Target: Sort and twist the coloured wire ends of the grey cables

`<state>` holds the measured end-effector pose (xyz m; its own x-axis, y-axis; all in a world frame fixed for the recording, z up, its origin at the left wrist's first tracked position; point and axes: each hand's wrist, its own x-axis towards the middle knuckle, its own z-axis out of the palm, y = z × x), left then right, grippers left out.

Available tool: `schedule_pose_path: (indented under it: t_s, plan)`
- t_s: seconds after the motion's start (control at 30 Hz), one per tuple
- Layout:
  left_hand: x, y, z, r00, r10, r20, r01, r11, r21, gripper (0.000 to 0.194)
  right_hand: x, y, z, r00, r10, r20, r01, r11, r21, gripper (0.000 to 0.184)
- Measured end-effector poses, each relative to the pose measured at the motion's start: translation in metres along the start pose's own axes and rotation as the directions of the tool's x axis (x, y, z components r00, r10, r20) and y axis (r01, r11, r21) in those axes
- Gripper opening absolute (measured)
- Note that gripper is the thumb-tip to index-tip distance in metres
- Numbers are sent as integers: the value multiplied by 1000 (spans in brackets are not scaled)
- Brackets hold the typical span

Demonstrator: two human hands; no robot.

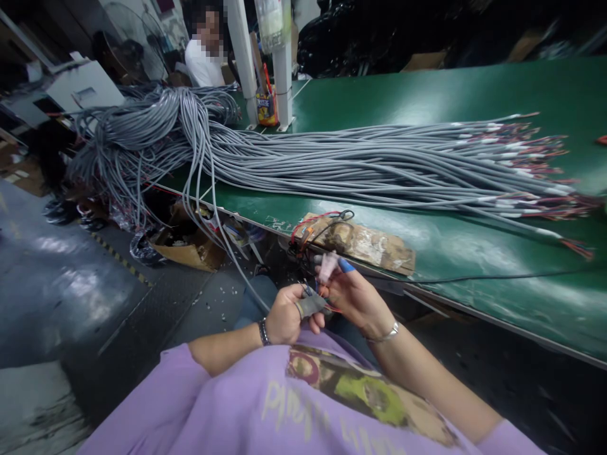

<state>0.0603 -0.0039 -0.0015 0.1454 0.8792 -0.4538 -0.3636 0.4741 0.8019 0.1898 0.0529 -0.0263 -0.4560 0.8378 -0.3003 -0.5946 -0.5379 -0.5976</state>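
My left hand (284,316) is closed around the end of a grey cable (253,292), which runs down to it from the big bundle. Grey tape wraps a digit of this hand. Thin coloured wires (334,309) fan out from the cable end between my two hands. My right hand (358,300) is at these wires with its fingers bent, one capped in blue and others wrapped in whitish tape. Its fingertips are blurred and partly hidden, but they appear to grip the wires.
A long bundle of grey cables (332,158) with stripped ends lies across the green table (521,278). A stained cardboard piece (396,254) lies at the table edge. White posts (284,82) stand behind, near a seated person (203,63). An open carton (194,253) is below left.
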Motion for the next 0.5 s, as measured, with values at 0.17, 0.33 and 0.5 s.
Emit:
schedule_pose_path:
  t_s: [0.17,0.33,0.5]
  plan:
    - [4,5,5,998,37,-53,-39,999,-34,51,0,1,0,993,-102,-55,93,983,-156,30]
    - [7,6,6,997,53,-61,-55,998,-38,46,-5,4,3,914,-389,-112,289,821,-493,45]
    - [10,3,7,997,40,-61,-41,999,-24,46,0,6,11,984,-156,-90,133,965,-224,44]
